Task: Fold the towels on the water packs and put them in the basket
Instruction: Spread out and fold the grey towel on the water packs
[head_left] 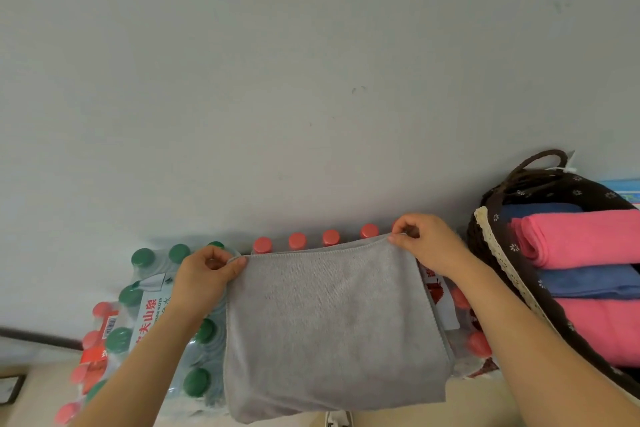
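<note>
1. Two bare hands hold one grey towel [332, 322] by its far corners, over shrink-wrapped water packs [152, 315] that stand against a pale wall. The left hand [204, 277] pinches the far left corner between thumb and fingers [239, 265], closed on the cloth. The right hand [426, 246] pinches the far right corner the same way. The towel looks already doubled, with its near fold hanging past the near edge of the packs.

2. Slipping corner: each grip takes only a small bite of hem. If one pinch loosens while the cloth is carried or folded over, that side would probably drop and the fold would come undone.

3. Uneven fold: the right corner sits higher and farther back than the left, so the edges may not meet squarely.

4. Sliding off: the surface is bumpy, made of red caps [330, 237] and green caps [142, 257]. With much of the towel overhanging, its weight could pull it off the packs.

5. Crowded basket: the dark basket [491, 253], just right of the packs, already holds folded pink towels [581, 239] and blue towels [588, 282]. A loosely folded towel could unroll there or disturb those already stacked.
</note>
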A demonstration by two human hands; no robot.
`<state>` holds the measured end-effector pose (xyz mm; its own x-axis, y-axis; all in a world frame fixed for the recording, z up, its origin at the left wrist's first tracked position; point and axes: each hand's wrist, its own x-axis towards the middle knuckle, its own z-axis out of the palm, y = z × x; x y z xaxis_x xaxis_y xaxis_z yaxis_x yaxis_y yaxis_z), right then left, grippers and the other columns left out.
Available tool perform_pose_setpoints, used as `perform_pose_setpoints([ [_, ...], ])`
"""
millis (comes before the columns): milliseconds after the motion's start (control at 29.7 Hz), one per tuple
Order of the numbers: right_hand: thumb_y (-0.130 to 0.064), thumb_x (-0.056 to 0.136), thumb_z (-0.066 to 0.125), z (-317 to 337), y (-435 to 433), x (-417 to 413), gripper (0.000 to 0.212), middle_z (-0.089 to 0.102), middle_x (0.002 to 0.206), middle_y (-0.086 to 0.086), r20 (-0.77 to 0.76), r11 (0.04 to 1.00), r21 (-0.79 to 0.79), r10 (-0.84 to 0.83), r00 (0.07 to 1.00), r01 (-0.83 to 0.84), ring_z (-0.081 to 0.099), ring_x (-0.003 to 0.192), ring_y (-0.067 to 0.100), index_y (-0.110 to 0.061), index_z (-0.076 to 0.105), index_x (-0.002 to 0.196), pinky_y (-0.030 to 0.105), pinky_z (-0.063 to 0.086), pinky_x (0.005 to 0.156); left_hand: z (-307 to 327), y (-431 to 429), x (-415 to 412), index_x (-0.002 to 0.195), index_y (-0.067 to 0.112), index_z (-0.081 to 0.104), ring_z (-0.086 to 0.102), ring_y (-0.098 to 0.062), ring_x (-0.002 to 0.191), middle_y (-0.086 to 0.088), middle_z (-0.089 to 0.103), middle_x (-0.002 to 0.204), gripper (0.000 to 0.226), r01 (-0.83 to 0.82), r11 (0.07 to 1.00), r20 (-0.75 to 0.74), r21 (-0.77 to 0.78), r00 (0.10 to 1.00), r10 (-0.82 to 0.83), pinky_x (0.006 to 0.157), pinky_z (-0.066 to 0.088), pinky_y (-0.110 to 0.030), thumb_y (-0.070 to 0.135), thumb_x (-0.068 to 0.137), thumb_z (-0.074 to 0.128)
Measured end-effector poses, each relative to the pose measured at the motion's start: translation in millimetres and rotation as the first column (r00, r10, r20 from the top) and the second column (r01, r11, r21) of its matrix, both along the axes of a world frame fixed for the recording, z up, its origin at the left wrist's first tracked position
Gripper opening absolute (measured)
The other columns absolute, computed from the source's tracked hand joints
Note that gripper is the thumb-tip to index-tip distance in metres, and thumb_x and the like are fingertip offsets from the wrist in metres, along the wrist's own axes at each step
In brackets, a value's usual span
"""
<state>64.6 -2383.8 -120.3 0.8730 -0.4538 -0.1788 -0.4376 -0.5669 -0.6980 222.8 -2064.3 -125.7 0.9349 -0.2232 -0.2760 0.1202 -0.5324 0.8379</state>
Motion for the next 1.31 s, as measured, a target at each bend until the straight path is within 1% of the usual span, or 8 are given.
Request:
perform_pose_setpoints([
  [202,-0.027,0.083,0.072,4,0,7,0.012,0.067,0.077,-0.003,-0.015,0.999,-0.026,-0.022,1.000,0.021,0.063,0.076,0.014,-0.019,0.067,0.077,0.029,0.051,0.069,4,2,-2,0.074,0.004,0.063,0.056,-0.015,0.060,-0.006,0.066,0.067,0.019,-0.028,0.996,-0.051,-0.082,0.998,0.024,0.057,0.044,-0.024,0.017,0.077,0.077],
  [370,-0.024,0.080,0.075,30,-1,4,0.012,0.069,0.074,-0.001,0.039,0.998,0.008,-0.060,0.997,0.060,0.064,0.074,0.015,-0.019,0.067,0.074,0.026,0.047,0.067,20,14,-4,0.080,0.009,0.070,0.060,-0.013,0.065,0.000,0.070,0.070,0.007,-0.038,0.971,-0.142,-0.237,0.990,0.004,0.062,0.045,-0.025,0.014,0.078,0.075],
  [673,-0.011,0.086,0.069,123,0,-6,0.012,0.070,0.082,-0.002,0.040,0.999,-0.029,-0.037,0.999,0.038,0.068,0.064,0.014,-0.023,0.072,0.090,0.021,0.050,0.064,91,15,-4,0.082,0.012,0.074,0.049,0.004,0.047,0.010,0.066,0.061,0.003,0.049,0.949,0.100,-0.310,0.995,-0.018,0.054,0.041,-0.017,0.012,0.081,0.072],
  [774,-0.006,0.088,0.065,157,9,-7,0.015,0.069,0.088,0.000,0.181,0.987,-0.118,-0.083,0.980,0.106,0.069,0.071,0.012,-0.019,0.071,0.090,0.019,0.050,0.071,122,5,-2,0.083,0.009,0.072,0.049,0.005,0.047,0.013,0.064,0.057,0.004,0.046,0.904,0.202,-0.426,0.978,0.045,0.049,0.039,-0.007,0.007,0.080,0.072],
  [909,0.000,0.085,0.065,198,20,-17,0.018,0.062,0.092,0.001,0.475,0.877,-0.401,-0.047,0.879,0.263,0.057,0.083,0.012,-0.013,0.073,0.095,0.015,0.039,0.077,168,1,-3,0.084,0.016,0.073,0.046,-0.004,0.053,0.013,0.060,0.058,0.009,0.096,0.817,0.361,-0.568,0.921,0.143,0.052,0.039,-0.013,0.008,0.079,0.074],
  [1043,0.002,0.084,0.062,226,35,-42,0.022,0.057,0.093,-0.001,0.674,0.786,-0.444,-0.023,0.738,0.430,0.054,0.085,0.008,-0.012,0.074,0.097,0.020,0.047,0.078,209,10,-18,0.083,0.020,0.072,0.051,-0.011,0.056,0.011,0.064,0.062,0.014,0.250,0.764,0.522,-0.595,0.843,0.131,0.051,0.041,-0.017,0.006,0.079,0.074],
  [1178,0.001,0.087,0.061,201,54,-73,0.021,0.056,0.094,-0.001,0.584,0.797,-0.448,-0.082,0.807,0.405,0.056,0.085,0.014,-0.012,0.073,0.098,0.023,0.043,0.079,190,27,-40,0.081,0.018,0.072,0.057,-0.008,0.058,0.009,0.068,0.064,0.019,0.305,0.832,0.517,-0.463,0.855,-0.026,0.055,0.048,-0.015,-0.001,0.076,0.074],
  [1313,0.001,0.087,0.060,132,71,-109,0.023,0.057,0.093,-0.002,0.272,0.857,-0.437,-0.163,0.948,0.273,0.056,0.090,0.018,-0.014,0.074,0.097,0.022,0.037,0.080,119,53,-74,0.072,0.020,0.074,0.059,-0.001,0.058,0.010,0.070,0.068,0.021,0.360,0.910,0.352,-0.207,0.895,-0.274,0.056,0.047,-0.010,-0.001,0.073,0.077],
])
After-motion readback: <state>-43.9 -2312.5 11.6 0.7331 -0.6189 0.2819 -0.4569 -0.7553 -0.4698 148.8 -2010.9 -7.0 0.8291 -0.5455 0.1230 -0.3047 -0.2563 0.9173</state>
